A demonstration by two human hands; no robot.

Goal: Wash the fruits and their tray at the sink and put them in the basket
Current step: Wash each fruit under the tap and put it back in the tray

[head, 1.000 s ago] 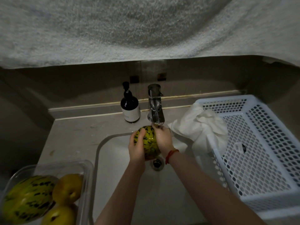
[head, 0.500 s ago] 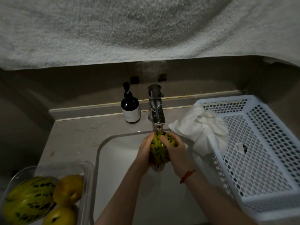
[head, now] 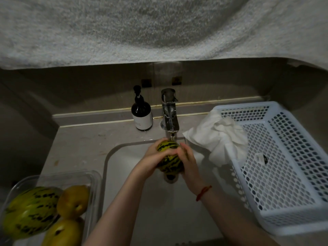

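A pale, fuzzy towel (head: 159, 27) hangs across the whole top of the view, and below it a dim beige wall runs behind a stone counter (head: 79, 144). A white sink (head: 124, 174) is set into the counter. To its right sits a white perforated basket (head: 287, 174) with nothing but a small tag inside, and a crumpled white cloth (head: 216, 139) drapes over its near-left corner. At the lower left a clear tray (head: 92, 176) holds a large striped melon (head: 28, 212) and two yellow fruits (head: 73, 201). Behind the sink stands a chrome tap (head: 169, 112), with a dark pump bottle (head: 141, 112) just to its left.

Over the basin, under the spout, both hands wrap a small striped melon (head: 169, 159): the left hand (head: 154, 159) curls over its left side and top, the right hand (head: 188, 162) cups its right side, fingers bent around it. A red string circles the right wrist.

Compared with a second ago, the melon has turned from upright between flat palms to lying more lengthwise. The hands have shifted rightward, and the right wrist has dropped lower.
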